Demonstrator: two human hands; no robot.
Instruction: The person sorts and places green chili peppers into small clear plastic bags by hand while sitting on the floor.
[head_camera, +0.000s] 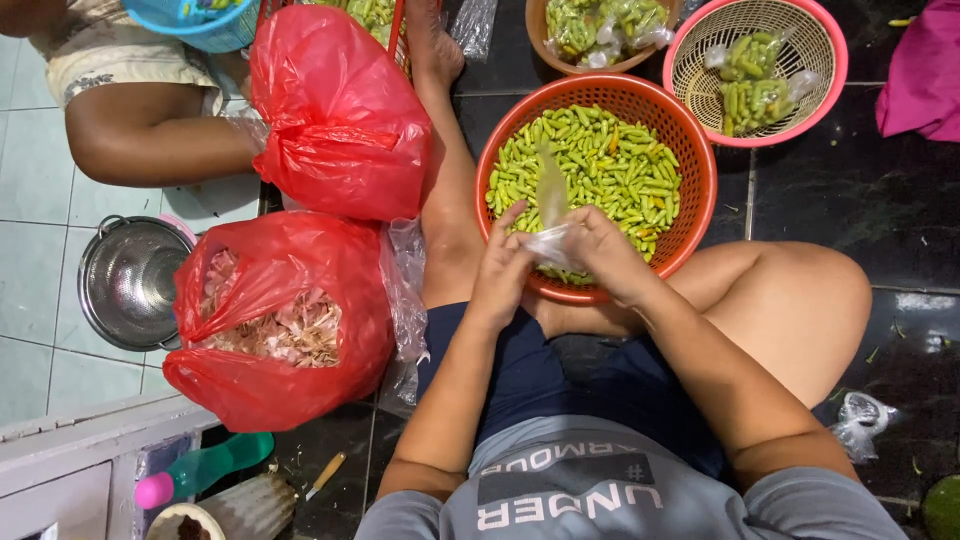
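Observation:
I sit on the floor with an orange basket (690, 200) full of small green chillies (600, 165) in front of my legs. My left hand (503, 262) and my right hand (600, 250) meet over the basket's near rim. Both pinch a small clear plastic bag (550, 215) that stands up between them, with a few chillies showing inside. The fingers of both hands are closed on the bag's lower part.
Two red plastic bags stand at my left; the near one (285, 320) holds pale peelings, the far one (340, 115) is closed. A metal colander (130, 285) lies further left. A pink basket (765, 70) and a brown bowl (600, 35) hold bagged chillies. Another person's leg (150, 130) is at upper left.

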